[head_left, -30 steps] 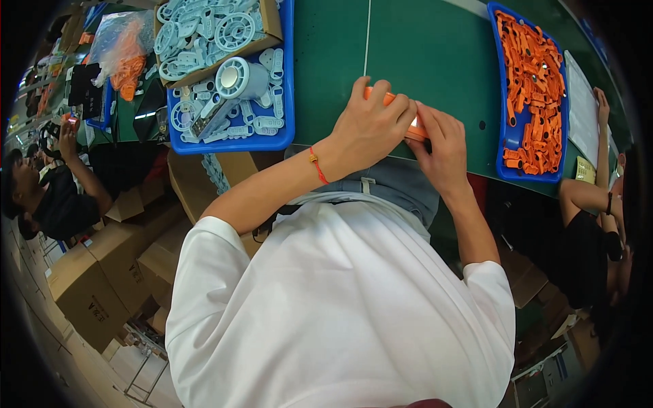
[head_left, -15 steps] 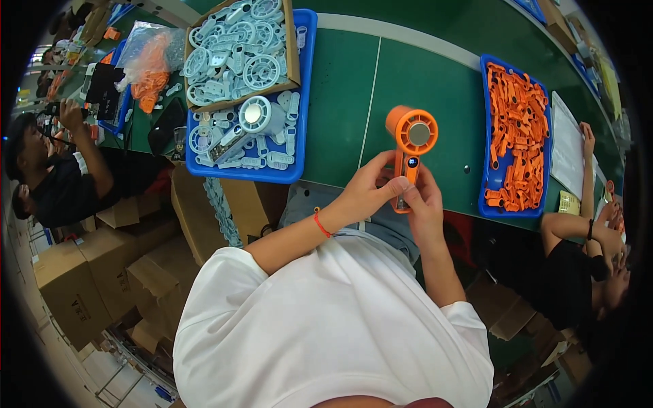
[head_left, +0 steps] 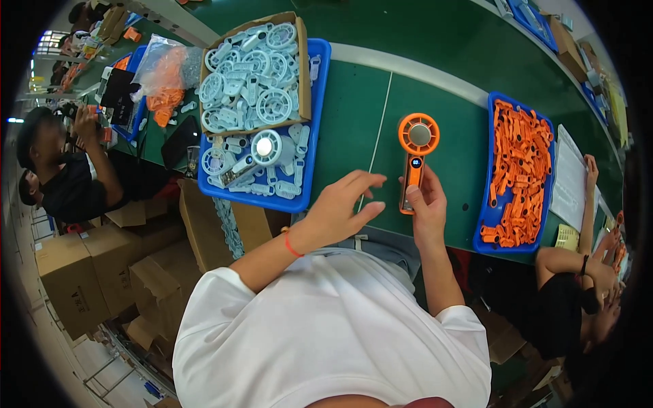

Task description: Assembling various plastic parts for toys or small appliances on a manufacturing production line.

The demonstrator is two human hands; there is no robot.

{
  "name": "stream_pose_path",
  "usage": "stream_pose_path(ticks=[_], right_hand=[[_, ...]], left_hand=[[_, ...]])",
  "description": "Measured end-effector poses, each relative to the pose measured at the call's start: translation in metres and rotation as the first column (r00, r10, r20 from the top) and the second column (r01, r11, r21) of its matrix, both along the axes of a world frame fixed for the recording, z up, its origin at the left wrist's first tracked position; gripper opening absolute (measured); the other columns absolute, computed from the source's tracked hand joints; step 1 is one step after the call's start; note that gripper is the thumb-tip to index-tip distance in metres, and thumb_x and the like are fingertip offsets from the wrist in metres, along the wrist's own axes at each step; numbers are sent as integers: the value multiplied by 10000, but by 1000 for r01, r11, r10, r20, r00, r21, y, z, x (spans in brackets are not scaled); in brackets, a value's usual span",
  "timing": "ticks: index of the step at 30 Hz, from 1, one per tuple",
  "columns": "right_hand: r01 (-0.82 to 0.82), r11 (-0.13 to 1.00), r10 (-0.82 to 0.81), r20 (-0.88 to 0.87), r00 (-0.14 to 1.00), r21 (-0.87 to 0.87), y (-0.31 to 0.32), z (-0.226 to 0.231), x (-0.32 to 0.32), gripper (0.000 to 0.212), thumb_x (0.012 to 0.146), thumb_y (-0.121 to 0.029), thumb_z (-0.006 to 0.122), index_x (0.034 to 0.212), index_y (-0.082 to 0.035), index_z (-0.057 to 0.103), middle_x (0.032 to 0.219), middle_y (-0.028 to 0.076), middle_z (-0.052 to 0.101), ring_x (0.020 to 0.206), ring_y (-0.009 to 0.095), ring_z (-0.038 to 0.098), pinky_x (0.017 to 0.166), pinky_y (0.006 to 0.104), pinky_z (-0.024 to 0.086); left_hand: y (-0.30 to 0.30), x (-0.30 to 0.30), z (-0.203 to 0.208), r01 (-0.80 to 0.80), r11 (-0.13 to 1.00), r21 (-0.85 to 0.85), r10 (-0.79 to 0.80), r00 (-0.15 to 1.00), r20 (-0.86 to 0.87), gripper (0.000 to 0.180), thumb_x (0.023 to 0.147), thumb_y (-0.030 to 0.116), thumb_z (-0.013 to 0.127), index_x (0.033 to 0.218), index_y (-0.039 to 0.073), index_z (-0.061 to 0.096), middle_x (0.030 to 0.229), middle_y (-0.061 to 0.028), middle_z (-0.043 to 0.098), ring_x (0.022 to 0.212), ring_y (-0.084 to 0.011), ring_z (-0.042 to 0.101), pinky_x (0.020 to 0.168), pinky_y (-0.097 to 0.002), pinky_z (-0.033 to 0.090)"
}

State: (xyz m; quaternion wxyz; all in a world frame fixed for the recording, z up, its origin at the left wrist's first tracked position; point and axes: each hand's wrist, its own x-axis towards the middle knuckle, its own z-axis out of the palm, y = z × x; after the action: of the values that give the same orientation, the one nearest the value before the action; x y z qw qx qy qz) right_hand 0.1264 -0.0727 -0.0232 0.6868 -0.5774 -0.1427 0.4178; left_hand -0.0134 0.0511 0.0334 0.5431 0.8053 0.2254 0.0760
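Observation:
An orange handheld fan [head_left: 413, 160] stands upright in my right hand [head_left: 428, 207], which grips the lower end of its handle with the thumb in front. A round silver disc fills the middle of its ring-shaped head, and a small display glows at the top of the handle. To its left, my left hand [head_left: 342, 209] is empty, its fingers and thumb apart, over the near edge of the green table [head_left: 354, 129]. Farther left, a light-blue handheld fan [head_left: 253, 158] rests on loose light-blue parts in a blue tray [head_left: 320, 102].
A cardboard box [head_left: 304, 75] of light-blue fan parts stands in the left tray. On the right lies a blue tray [head_left: 483, 204] of orange handle parts. One person [head_left: 68, 170] sits far left; another person's arm [head_left: 564, 262] is at right. Cardboard boxes [head_left: 75, 279] stand lower left.
My left hand has let go of the orange fan and moved left, its fingers spreading. My right hand still holds the fan. The whole view has shifted, so the table sits lower.

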Motion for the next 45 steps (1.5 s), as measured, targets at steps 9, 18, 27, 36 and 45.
stream_pose_path(ticks=[9,18,27,36,45], right_hand=[[264,962,-235,279,931,-72,117,4,80,462,824,-159,584,1231,13,450,1065,91,561,864,148,565,743,250,453],[720,655,-11,951,310,-228,194,-41,247,503,700,-284,639,1153,-82,555,1099,163,573,963,361,555,826,485,433],[340,934,-2,953,302,-106,31,48,115,105,821,-124,618,872,-43,661,761,90,640,779,232,617,693,318,479],[394,638,524,748,407,-662,-57,25,146,315,749,-78,625,1033,-2,513,1010,190,573,945,358,556,808,414,454],[473,637,447,792,416,-609,-113,14,160,298,794,-52,568,1091,-17,568,1040,169,568,937,294,577,809,343,454]], left_hand=[[157,47,57,-174,951,257,152,983,103,200,837,154,581,954,-5,615,777,-55,632,673,-131,606,630,-275,489],[319,239,-67,-779,618,105,782,596,-184,449,778,361,579,1053,6,569,974,-107,603,837,-212,600,639,-370,522],[385,313,-157,-950,85,-301,942,175,-286,654,622,326,763,1118,-14,505,1041,-79,619,836,-166,627,801,-320,509],[417,212,-22,-238,711,-662,626,642,442,287,802,23,608,1065,0,493,1010,-112,574,873,-255,612,759,-431,525],[124,80,89,175,773,-610,308,737,601,331,763,101,645,1042,27,483,922,-83,564,788,-179,599,675,-334,519]])
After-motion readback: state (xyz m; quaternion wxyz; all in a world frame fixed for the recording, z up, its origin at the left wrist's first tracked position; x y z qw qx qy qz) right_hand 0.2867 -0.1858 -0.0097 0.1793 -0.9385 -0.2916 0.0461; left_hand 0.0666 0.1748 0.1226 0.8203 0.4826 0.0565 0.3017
